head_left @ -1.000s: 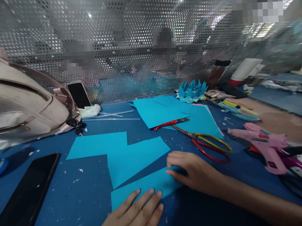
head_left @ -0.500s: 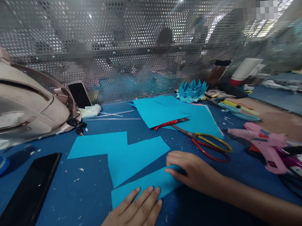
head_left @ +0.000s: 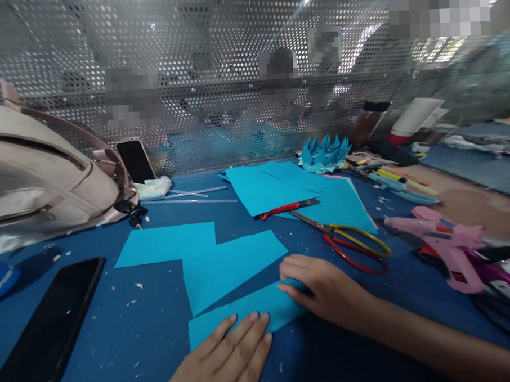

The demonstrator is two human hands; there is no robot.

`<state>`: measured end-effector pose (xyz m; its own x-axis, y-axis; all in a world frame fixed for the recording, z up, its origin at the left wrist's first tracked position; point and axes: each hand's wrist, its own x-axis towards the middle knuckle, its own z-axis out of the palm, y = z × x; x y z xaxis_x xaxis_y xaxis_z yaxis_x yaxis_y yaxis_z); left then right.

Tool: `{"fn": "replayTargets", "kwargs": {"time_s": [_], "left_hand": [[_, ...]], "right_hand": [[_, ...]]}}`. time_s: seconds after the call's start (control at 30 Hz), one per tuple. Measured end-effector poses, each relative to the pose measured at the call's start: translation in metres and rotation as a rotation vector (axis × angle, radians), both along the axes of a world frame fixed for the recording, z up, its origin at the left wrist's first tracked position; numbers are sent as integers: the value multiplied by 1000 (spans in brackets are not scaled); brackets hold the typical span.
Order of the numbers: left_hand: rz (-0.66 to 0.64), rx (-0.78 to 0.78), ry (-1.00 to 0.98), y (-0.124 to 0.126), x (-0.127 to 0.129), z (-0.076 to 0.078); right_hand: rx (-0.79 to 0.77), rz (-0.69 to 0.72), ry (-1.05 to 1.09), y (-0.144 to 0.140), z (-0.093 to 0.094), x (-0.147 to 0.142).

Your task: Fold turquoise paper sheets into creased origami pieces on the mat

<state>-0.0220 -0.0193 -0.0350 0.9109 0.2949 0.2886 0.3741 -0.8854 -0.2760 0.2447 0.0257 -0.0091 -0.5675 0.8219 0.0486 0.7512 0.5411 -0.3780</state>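
Observation:
A blue paper strip (head_left: 251, 305) lies slantwise on the dark blue table in front of me. Flat across its lower left part rests my left hand (head_left: 230, 352), fingers stretched out. My right hand (head_left: 312, 281) has its fingers curled over the strip's right end, with the thumb against it; that end is partly hidden. Just beyond the strip are two overlapping pieces of blue paper, a left piece (head_left: 164, 244) and a nearer piece (head_left: 224, 268). Scissors (head_left: 324, 228) with red and yellow handles lie open past my right hand, beside a red-handled cutter (head_left: 281, 210).
More blue sheets (head_left: 275, 184) lie farther back, near a folded blue paper crown shape (head_left: 325, 154). A pink glue gun (head_left: 443, 239) is at right. On the left are a black phone (head_left: 50, 329), a beige backpack (head_left: 43, 172) and clear glue sticks (head_left: 196, 201). Perforated metal stands behind.
Almost nothing differs. Both hands stay on the strip, with at most a very slight shift of the fingers.

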Motion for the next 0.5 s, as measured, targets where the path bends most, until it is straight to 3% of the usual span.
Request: {"fn": "replayTargets", "kwargs": {"time_s": [0.2,0.5], "left_hand": [[5,-39,-27,-1,-1,-1],[-7,37,-10,2,2,1]], "right_hand": [[1,-1,-16,1,1,-1],[18,6,-6,0,2,-2]]}}
